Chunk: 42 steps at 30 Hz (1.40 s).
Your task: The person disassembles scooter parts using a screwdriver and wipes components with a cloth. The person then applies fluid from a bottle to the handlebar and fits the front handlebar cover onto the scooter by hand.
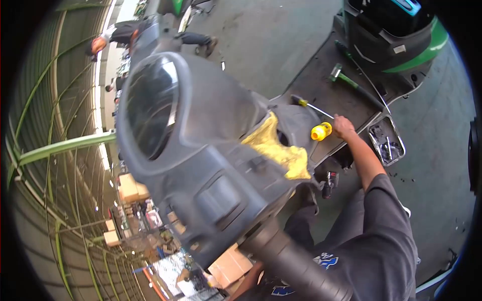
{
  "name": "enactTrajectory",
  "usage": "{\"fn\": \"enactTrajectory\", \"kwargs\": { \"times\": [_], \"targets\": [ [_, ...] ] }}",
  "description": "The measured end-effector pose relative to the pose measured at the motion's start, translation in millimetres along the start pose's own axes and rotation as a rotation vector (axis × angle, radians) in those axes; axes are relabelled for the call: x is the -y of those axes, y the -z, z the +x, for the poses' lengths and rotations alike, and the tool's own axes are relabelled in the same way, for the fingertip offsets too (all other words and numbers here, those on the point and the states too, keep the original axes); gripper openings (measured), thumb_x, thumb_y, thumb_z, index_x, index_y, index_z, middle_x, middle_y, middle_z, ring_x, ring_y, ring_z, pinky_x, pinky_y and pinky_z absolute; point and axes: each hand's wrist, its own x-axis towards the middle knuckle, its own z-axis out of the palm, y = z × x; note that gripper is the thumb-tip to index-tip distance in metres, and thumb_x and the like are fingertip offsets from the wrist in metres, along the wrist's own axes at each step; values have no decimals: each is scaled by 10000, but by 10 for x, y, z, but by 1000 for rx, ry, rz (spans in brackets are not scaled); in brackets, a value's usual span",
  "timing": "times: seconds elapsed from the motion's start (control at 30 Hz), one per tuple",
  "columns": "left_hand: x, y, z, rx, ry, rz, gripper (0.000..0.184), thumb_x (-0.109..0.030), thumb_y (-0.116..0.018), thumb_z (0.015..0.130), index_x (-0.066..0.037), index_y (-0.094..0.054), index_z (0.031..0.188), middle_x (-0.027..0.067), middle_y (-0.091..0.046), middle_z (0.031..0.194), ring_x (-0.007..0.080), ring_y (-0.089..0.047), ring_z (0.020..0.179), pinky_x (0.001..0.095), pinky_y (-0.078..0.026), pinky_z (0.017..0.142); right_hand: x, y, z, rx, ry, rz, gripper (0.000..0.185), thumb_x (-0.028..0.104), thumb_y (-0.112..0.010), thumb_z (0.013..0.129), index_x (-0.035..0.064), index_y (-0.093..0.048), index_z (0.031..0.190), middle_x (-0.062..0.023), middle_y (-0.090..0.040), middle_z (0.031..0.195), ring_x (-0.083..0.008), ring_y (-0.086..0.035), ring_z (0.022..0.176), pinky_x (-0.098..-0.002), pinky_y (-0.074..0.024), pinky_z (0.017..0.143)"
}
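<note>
My right hand (344, 127) reaches over the scooter's footboard (311, 93), fingers curled. It touches or nearly touches the shaft tip of a yellow-and-black handled screwdriver (299, 101) and a yellow cylindrical piece with an open end (321, 131). Exactly what the fingers grip is hidden. Of my left arm only a bit of forearm shows behind the black handlebar grip (286, 256); the hand is out of sight. A yellow cloth (281, 150) is draped over the dark handlebar cover (221, 108), beside the round-ended instrument display (152, 105).
A green-handled hammer (356, 88) lies on the footboard. A metal tray (385, 140) with small parts stands beside it. Below is a power drill (329, 184). Cardboard boxes (131, 188) and a cluttered bench are at lower left. Another person (125, 32) works near another scooter.
</note>
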Motion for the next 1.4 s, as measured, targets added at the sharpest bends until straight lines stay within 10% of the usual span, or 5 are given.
{"fn": "enactTrajectory", "kwargs": {
  "times": [0.2, 0.4, 0.9, 1.0, 1.4],
  "targets": [
    [-441, -210, 462, 97, -186, -120, 532, -302, -668, 880, -31, -470, 1293, 129, -509, 1292, 255, -484, 1192, 379, -372, 1037, -96, 469, -964, -523, 432, 154, 289, 166, -539, 873, -67, -547, 1042, -246, -631, 956, -425, -603, 852, -467, -496, 771],
    [-470, -44, 257, -2, -403, -53, 309, -285, -644, 916, -61, -557, 1111, 21, -614, 973, 111, -572, 871, 245, -482, 750, 184, 2433, -1809, -166, -150, 822, 501, 144, -659, 758, -7, -519, 1215, -102, -598, 1050, -194, -545, 974, -333, -453, 856],
    [-3749, 972, -421, 459, -1267, -82, 283, -162, -648, 891, -27, -556, 1122, 16, -592, 933, 99, -526, 808, 240, -435, 753, 3608, 5405, -4564, -1634, 288, 1074, 456, 124, -556, 877, 5, -435, 1300, -72, -593, 853, -151, -578, 738, -302, -533, 688],
    [-4014, 956, -570, 560, -1351, -32, 279, -107, -667, 862, -22, -566, 1108, 23, -605, 917, 105, -539, 797, 247, -447, 750, 3774, 5600, -5008, -388, 1049, 866, 534, 535, -340, 990, 199, -506, 1370, -55, -628, 987, -141, -511, 685, -331, -430, 604],
    [-4111, 336, -1150, 599, -1354, -108, 379, -158, -752, 801, 0, -558, 1085, 67, -648, 906, 141, -594, 811, 289, -494, 741, 4035, 4511, -4115, -607, 1375, 918, 201, 132, -575, 863, 34, -554, 1038, -17, -556, 657, -56, -439, 406, -193, -354, 354]
  ]
}}
